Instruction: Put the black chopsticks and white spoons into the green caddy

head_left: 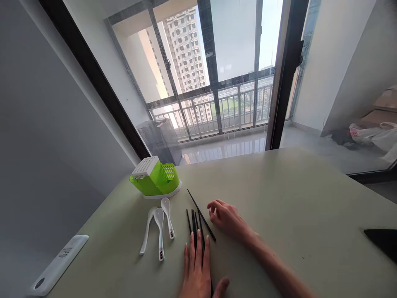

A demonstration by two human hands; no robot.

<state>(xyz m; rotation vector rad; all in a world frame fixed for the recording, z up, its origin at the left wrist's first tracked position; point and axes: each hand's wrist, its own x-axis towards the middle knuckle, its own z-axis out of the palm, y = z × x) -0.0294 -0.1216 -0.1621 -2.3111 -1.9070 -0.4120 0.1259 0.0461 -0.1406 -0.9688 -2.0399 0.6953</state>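
Note:
Several black chopsticks lie in a loose bundle on the pale green table. My left hand lies flat on their near ends, fingers stretched out. My right hand rests just right of the bundle, fingers loosely curled beside one chopstick that lies slanted away from the rest; nothing is in its grasp. Three white spoons lie left of the chopsticks. A green and white utensil holder stands behind them near the table's far left edge.
A white remote-like device lies at the table's left edge. A dark flat object sits at the right edge. Beyond the table are a glass balcony door and bags on the floor.

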